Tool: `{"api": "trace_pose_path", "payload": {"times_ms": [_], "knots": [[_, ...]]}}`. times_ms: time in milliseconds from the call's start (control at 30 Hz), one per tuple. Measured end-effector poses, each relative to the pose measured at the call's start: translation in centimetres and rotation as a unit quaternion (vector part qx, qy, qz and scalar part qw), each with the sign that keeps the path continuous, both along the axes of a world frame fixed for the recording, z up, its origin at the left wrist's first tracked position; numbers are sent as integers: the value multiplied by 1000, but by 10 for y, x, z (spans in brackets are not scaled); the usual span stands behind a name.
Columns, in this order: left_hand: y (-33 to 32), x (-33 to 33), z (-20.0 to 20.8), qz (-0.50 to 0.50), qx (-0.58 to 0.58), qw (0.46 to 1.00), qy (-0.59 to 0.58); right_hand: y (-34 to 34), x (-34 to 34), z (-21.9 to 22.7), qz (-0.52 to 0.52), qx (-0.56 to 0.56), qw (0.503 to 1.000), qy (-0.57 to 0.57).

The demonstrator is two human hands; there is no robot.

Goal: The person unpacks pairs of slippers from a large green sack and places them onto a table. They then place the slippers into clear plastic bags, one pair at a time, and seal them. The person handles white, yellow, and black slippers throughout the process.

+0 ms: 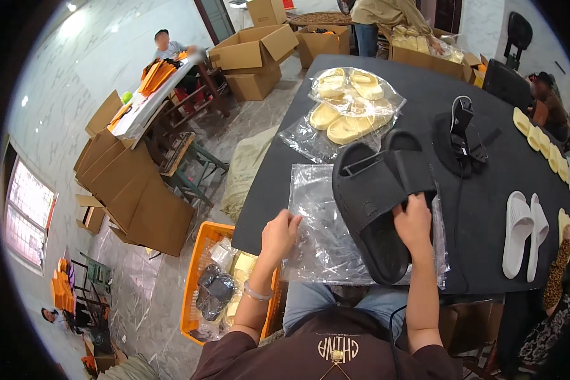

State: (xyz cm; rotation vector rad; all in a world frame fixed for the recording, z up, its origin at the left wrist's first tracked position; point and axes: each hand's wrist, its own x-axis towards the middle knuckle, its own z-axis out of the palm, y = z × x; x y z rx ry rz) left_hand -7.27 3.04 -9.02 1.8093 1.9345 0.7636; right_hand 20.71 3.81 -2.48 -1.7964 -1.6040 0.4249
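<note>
A pair of black slide slippers (372, 204) lies over a flat clear plastic bag (315, 221) at the near edge of the dark table (263, 206). My right hand (414, 223) is closed on the slippers, its fingers partly hidden in the strap opening of the right-hand one. At the left edge of the bag, my left hand (280, 235) is closed, thumb against fingers, pinching the plastic. Beyond the slippers, cream-yellow slippers (349, 126) sit in clear bags.
White slippers (518, 234) and a row of yellow slippers (538, 140) lie at the table's right. A black device with a cable (462, 142) stands farther back. An orange basket (194, 288) of bagged slippers is at lower left. Cardboard boxes (250, 54) and other people are beyond.
</note>
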Motion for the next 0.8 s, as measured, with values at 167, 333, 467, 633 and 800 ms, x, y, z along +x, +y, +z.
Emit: {"api": "trace_pose_path", "payload": {"times_ms": [167, 333, 467, 633, 800], "knots": [[5, -1, -6, 51, -36, 969, -240, -15, 11, 22, -14, 111, 993, 42], [2, -4, -16, 11, 23, 761, -648, -26, 3, 17, 27, 191, 974, 117], [8, -5, -24, -1, -58, 875, -480, -20, 4, 2, 26, 230, 923, 309], [-8, 3, -24, 67, 14, 969, -238, -11, 13, 23, -4, 73, 994, 82], [-12, 19, -11, 104, -12, 941, -321, 32, -5, -11, 218, -37, 975, 16]]}}
